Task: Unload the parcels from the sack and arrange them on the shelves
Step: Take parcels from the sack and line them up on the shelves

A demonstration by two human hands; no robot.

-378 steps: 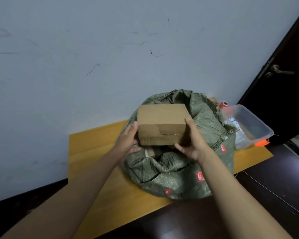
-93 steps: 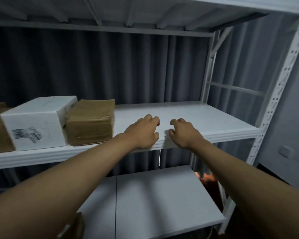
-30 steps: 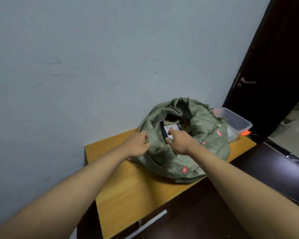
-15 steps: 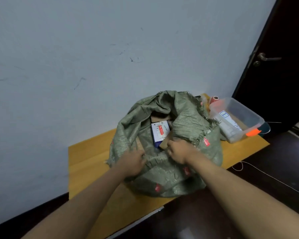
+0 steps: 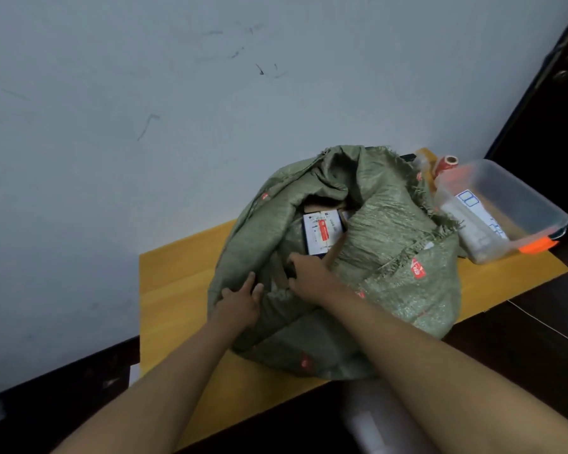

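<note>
A green woven sack (image 5: 391, 257) sits on a yellow wooden table (image 5: 177, 280) against the wall, its mouth open at the top. Inside it lies a dark parcel with a white and red label (image 5: 322, 232), and behind that a strip of brown cardboard (image 5: 325, 204). My left hand (image 5: 240, 299) lies on the sack's front left fold with its fingers stretched out over the fabric. My right hand (image 5: 309, 273) reaches into the mouth just below the labelled parcel. Its fingertips are hidden in the dark opening, so what they touch is unclear.
A clear plastic tub (image 5: 505, 211) with an orange clip stands right of the sack, with a red-and-white roll (image 5: 443, 163) behind it. The wall rises directly behind the table. A dark door (image 5: 551, 109) is at the far right, above dark floor with a thin cable (image 5: 538, 322).
The view has come closer to the sack. My left hand's fingers have uncurled and lie flatter on the fold, and my right hand has pushed a little deeper into the mouth.
</note>
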